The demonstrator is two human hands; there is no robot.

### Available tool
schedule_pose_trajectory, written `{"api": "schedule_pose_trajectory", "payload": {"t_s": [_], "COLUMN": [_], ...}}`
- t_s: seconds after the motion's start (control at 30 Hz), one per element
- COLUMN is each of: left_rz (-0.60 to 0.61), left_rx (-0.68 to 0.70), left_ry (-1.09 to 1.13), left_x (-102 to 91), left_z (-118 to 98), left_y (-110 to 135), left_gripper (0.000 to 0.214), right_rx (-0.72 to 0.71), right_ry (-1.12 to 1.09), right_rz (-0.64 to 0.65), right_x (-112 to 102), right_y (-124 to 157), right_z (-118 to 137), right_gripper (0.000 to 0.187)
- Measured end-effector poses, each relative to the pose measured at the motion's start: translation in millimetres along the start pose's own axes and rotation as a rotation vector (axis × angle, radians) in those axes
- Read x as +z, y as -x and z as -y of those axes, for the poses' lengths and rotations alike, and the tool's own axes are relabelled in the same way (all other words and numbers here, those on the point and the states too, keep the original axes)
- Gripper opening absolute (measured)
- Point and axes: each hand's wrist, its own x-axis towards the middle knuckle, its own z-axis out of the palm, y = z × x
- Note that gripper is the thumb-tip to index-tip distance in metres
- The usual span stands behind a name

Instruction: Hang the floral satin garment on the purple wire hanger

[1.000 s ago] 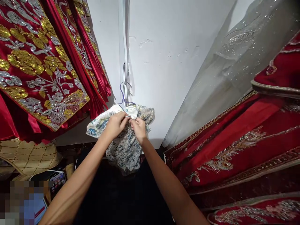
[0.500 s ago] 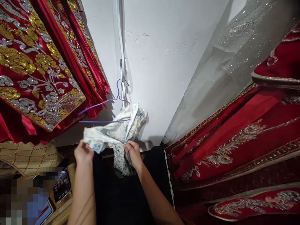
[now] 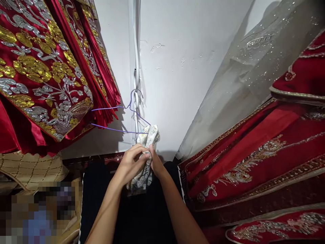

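A small white garment with a pale floral print hangs over the right end of a purple wire hanger. The hanger's hook sits on a white strap or chain against the wall. My left hand pinches the cloth just below the hanger. Right beside it, my right hand grips the same cloth, and the hands nearly touch. The lower part of the garment droops between my forearms, over dark clothing. The fingers partly cover the cloth, so its exact shape is hidden.
Red garments with gold and silver embroidery hang at the left. Sheer white sparkly fabric and red beaded garments fill the right side. A beige quilted cloth lies low at the left, above a blurred patch. A white wall stands ahead.
My left hand has moved right, bringing the spread-out left part of the garment in to my right hand. The cloth is now bunched, and the hanger's left side shows bare.
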Motion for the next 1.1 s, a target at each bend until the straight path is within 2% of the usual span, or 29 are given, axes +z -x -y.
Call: {"api": "schedule_pose_trajectory", "payload": {"t_s": [0.1,0.2,0.23,0.3,0.33,0.4,0.43,0.5,0.57,0.6,0.63,0.7,0.77,0.87,0.97,1.03,1.1], "left_rz": [-0.048,-0.093,-0.058,0.112,0.226,0.424,0.481,0.516,0.468,0.441,0.429,0.447,0.466,0.396,0.35,0.305,0.143], "left_rx": [0.108,0.135,0.123,0.042,-0.017,-0.126,-0.156,-0.159,-0.138,-0.132,-0.128,-0.128,-0.134,-0.183,-0.38,-0.559,-0.643], "left_ry": [-0.201,-0.256,-0.248,-0.184,-0.146,-0.112,-0.124,-0.184,-0.262,-0.304,-0.343,-0.406,-0.449,-0.536,-0.657,-0.756,-0.803], "left_x": [1.1,-10.1,-15.1,-25.0,-29.5,-37.2,-40.4,-45.6,-49.7,-51.6,-53.5,-58.2,-66.2,-89.1,-126.1,-154.1,-178.6], "left_z": [-5.1,1.1,3.6,8.0,9.9,13.7,15.5,19.2,23.3,25.7,28.5,35.5,43.8,56.4,66.1,69.9,71.0], "left_y": [-11.2,-22.3,-24.0,-23.0,-20.5,-13.4,-9.8,-4.0,-1.4,-1.2,-1.5,-2.7,-3.5,-2.1,2.6,6.3,8.3], "left_gripper": [0.019,0.022,0.024,0.031,0.035,0.04,0.041,0.04,0.039,0.039,0.039,0.038,0.035,0.033,0.03,0.026,0.022], "right_rx": [0.14,0.187,0.189,0.158,0.117,-0.011,-0.08,-0.214,-0.316,-0.337,-0.335,-0.285,-0.225,-0.196,-0.187,-0.193,-0.216], "right_ry": [-0.165,-0.056,0.026,0.179,0.237,0.324,0.359,0.393,0.369,0.349,0.333,0.326,0.361,0.451,0.576,0.677,0.754], "right_rz": [0.162,0.315,0.37,0.452,0.46,0.393,0.327,0.144,-0.064,-0.127,-0.143,-0.067,0.022,0.021,-0.004,-0.032,-0.064], "right_x": [-2.5,-14.1,-18.3,-25.7,-29.0,-35.1,-38.1,-43.2,-45.4,-44.8,-43.0,-35.9,-26.3,-14.6,-14.4,-20.0,-26.8], "right_y": [2.4,8.6,10.2,10.7,9.5,4.9,2.0,-3.1,-6.7,-8.5,-11.1,-21.1,-39.3,-76.1,-102.9,-106.9,-100.9], "right_z": [20.8,37.9,43.1,52.5,57.1,65.9,70.0,76.3,77.5,75.5,71.5,58.4,40.9,14.8,-1.9,-5.8,-4.9], "right_gripper": [0.061,0.053,0.047,0.034,0.028,0.019,0.017,0.013,0.024,0.033,0.043,0.054,0.05,0.03,0.02,0.017,0.016]}}
